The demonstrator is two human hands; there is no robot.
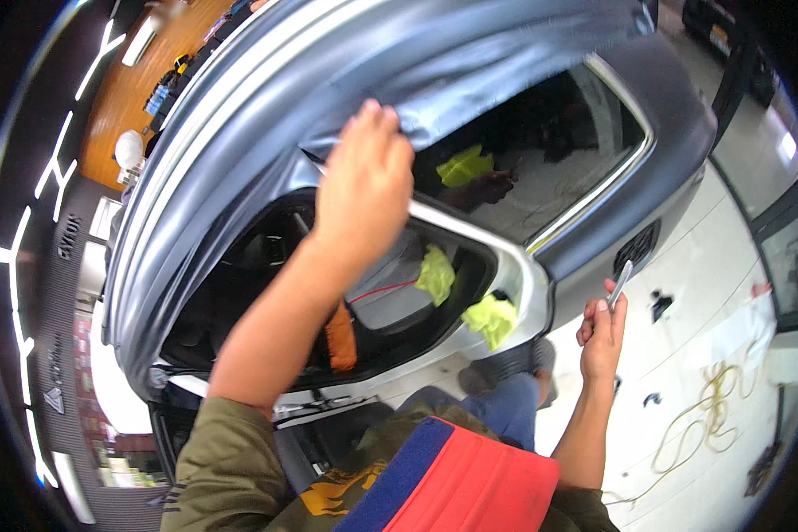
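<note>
Grey-blue vinyl film (346, 62) lies over the car's roof, with loose, wrinkled folds hanging along the edge above the side windows. My left hand (368, 168) reaches up to that edge, fingers closed on the film over the open door frame; their tips are partly hidden. Held out to the right, low beside the car, my right hand (603, 324) grips a slim silver utility knife (623, 282) pointing upward. The dark rear side window (541, 146) with its bright trim is just beyond my left hand.
Yellow-green cloths hang at the door opening (434, 275) and on the white sill (490, 319). An orange cloth (340, 337) hangs inside the car. A tangled yellowish hose (714, 417) and dark scraps (661, 306) lie on the white tiled floor. A red and blue pad (461, 479) is at my chest.
</note>
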